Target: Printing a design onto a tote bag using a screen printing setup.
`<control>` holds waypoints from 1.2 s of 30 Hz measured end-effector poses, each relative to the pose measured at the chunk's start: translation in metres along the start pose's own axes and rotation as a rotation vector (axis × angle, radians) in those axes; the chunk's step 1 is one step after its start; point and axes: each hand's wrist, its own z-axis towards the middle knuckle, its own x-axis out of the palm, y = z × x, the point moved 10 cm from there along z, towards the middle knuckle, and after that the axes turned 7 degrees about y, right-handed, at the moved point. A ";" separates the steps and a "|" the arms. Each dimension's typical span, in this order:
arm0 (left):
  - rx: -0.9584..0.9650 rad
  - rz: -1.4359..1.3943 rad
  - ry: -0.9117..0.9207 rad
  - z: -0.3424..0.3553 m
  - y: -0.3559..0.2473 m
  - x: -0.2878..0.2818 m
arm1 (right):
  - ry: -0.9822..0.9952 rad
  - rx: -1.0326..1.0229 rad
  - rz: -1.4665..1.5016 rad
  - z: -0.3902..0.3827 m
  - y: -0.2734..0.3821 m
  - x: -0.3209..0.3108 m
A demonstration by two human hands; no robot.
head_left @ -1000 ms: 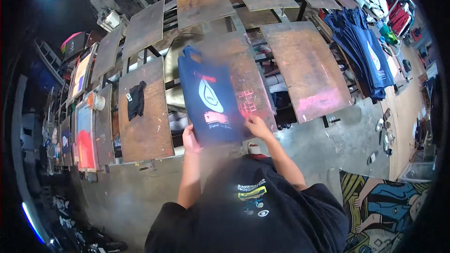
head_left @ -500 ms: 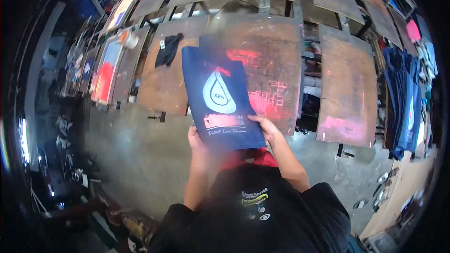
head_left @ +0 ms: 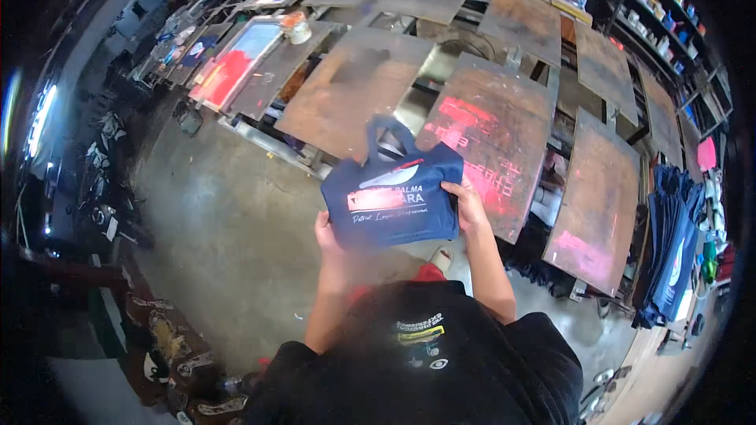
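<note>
A navy blue tote bag [head_left: 394,220] hangs in front of me, held up off the boards. White lettering, a pinkish-red block and part of a white shape show on its face. Its upper part leans away from me, and the looped handle [head_left: 391,132] stands out beyond the top edge. My left hand [head_left: 327,234] grips the left side, thumb up, its other fingers mostly behind the cloth. On the opposite side, my right hand [head_left: 468,206] pinches the edge with the thumb on the front.
Rows of stained wooden boards [head_left: 594,205] on metal frames stretch ahead. A red-and-blue smeared screen frame [head_left: 242,59] and a tub [head_left: 296,27] stand at left. Several navy bags [head_left: 669,244] hang at right, below bottle shelves [head_left: 661,24]. Concrete floor [head_left: 228,212] lies below.
The bag has tipped from nearly upright to leaning back; its drop print is now foreshortened and the handle shows. Both hands keep their hold. The boards have shifted right in view.
</note>
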 end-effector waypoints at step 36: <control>0.517 -0.072 -0.087 -0.245 -0.446 -0.053 | 0.368 0.717 0.320 0.067 -0.436 0.424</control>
